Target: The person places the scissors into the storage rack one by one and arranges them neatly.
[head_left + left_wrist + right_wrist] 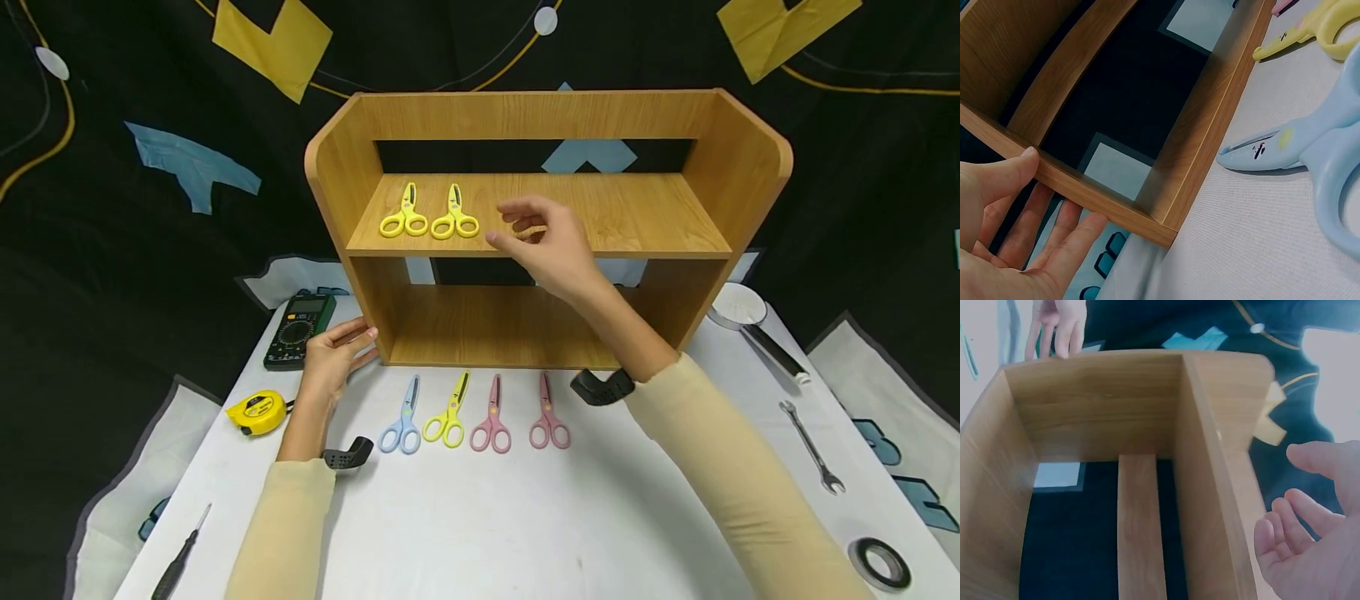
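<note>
Four scissors, blue (401,421), yellow (448,413) and two pink (491,418), lie in a row on our table (525,517), just in front of the shelf (540,225). Our left hand (333,354) rests flat against the shelf's left side, fingers straight. Our right hand (543,242) hovers empty over the top board, fingers loosely spread, near two yellow scissors (429,215) lying there.

The person wears a long, soft top with pale cream-yellow sleeves (720,467) that reach down to both wrists. A small black plastic camera holder (602,387) sits on each wrist. The left hand (330,358) and right hand (551,246) are bare.
</note>
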Available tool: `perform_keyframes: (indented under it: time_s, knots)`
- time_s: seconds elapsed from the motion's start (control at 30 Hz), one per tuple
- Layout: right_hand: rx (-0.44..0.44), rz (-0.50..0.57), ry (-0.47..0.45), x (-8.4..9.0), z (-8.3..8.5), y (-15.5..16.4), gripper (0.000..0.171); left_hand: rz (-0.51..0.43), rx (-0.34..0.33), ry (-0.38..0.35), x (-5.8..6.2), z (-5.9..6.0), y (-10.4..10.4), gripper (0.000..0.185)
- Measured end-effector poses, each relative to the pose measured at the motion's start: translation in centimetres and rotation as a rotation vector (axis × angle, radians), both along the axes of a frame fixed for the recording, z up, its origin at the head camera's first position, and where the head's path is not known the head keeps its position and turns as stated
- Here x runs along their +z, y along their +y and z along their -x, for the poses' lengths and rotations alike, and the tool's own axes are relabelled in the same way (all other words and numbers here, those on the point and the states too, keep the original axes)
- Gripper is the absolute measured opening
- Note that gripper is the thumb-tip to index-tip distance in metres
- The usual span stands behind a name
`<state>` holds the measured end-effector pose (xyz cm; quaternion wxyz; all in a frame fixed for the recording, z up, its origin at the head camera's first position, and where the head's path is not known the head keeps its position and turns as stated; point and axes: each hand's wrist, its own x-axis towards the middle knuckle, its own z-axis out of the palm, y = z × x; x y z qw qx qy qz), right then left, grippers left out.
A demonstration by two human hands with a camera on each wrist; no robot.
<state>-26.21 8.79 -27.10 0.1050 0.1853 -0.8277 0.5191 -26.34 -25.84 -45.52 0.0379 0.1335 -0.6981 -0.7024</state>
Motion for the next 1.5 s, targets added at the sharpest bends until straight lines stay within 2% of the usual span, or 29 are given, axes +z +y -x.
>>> perform_keyframes:
  time_s: [0.1, 0.27, 0.4, 0.6, 0.83, 1.03, 1.13, 1.3, 1.5]
  knots:
    - [0.019, 0.047, 0.019, -1.3, -2.5, 2.3, 0.044, -0.007, 0.008, 0.001, 0.0, -0.2, 0.0, 0.054]
    - [0.065, 0.0, -0.035, -4.3, -6.0, 5.7, 0.041, 0.008, 0.02, -0.011, 0.2, -0.6, -0.4, 0.053]
    - [0.064, -0.038, -0.077, -7.4, -8.0, 7.8, 0.04, 0.012, 0.014, -0.003, 0.2, -0.7, -0.4, 0.053]
    - [0.034, -0.065, -0.137, -12.8, -10.0, 9.4, 0.044, 0.026, 0.02, -0.001, 0.6, -0.7, -0.3, 0.054]
    - [0.024, -0.112, -0.207, -18.2, -10.8, 9.6, 0.056, 0.017, 0.024, -0.002, 0.7, -0.5, -0.3, 0.054]
    - [0.0, -0.182, -0.28, -21.2, -10.8, 9.3, 0.063, 0.019, 0.033, -0.003, 0.5, -0.5, 0.0, 0.053]
    - [-0.028, -0.242, -0.305, -22.0, -10.8, 8.9, 0.065, 0.015, 0.031, -0.004, 0.4, -0.5, 0.1, 0.053]
    - [-0.064, -0.275, -0.31, -22.5, -10.9, 8.2, 0.064, -0.002, 0.03, -0.007, 0.3, -0.4, 0.3, 0.053]
    - [-0.111, -0.338, -0.283, -22.8, -11.0, 7.5, 0.053, -0.002, 0.025, -0.006, 0.2, -0.5, 0.5, 0.053]
